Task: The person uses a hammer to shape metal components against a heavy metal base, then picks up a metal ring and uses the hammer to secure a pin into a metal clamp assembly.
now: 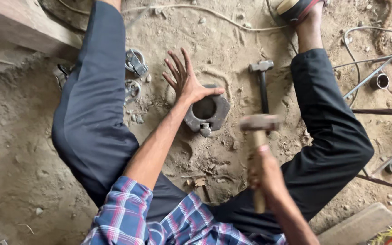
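Nearest the camera is the plaid shirt sleeve of a person seated on the sandy floor with legs in dark trousers spread wide; the right hand is wrapped shut around the wooden handle of a hammer, its fingers curled tight about the shaft, the head blurred and hanging just right of the work; between the knees lies a heavy dark metal clamp with a round bore, flat on the sand, a small bolt or nut at its near edge; the left hand rests its heel and thumb on the clamp's far-left rim, the fingers spread and lifted clear of the metal, pinching nothing; to strike well here, I judge, the blow should land squarely with the steadying hand well off the line of the head, since the thumb sits close to the bore; beyond the clamp a second hammer with a dark handle lies on the floor, apart from it; to the left, by the thigh, are more metal fittings; farther right lie thin rods and short pipe ends; a shoe shows at the top.
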